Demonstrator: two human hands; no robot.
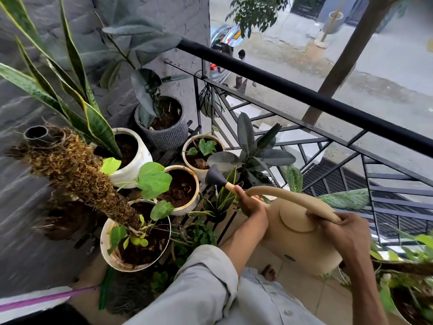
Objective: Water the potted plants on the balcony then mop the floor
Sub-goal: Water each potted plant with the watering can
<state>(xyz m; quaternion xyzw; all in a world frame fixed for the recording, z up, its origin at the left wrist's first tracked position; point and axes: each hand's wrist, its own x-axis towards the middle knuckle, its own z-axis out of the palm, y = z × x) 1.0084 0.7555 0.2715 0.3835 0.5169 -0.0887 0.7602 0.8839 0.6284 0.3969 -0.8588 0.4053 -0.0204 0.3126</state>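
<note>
Watering is the step in hand, and I judge that the task is only in its first half. Both hands hold the beige watering can: the left hand has its grip curled round the neck of the spout, just behind the dark rose, and the right hand has its grip wrapped round the rear of the long arched handle. The rose hangs just beside the rim of the brown-rimmed pot, pointing toward it, but no stream of water is visible. The soil there looks dark; whether it is wet I cannot tell. Other pots stand around this pot, behind and in front of it. Mopping the floor is not yet begun; a purple handle lies low, well apart from this pot.
</note>
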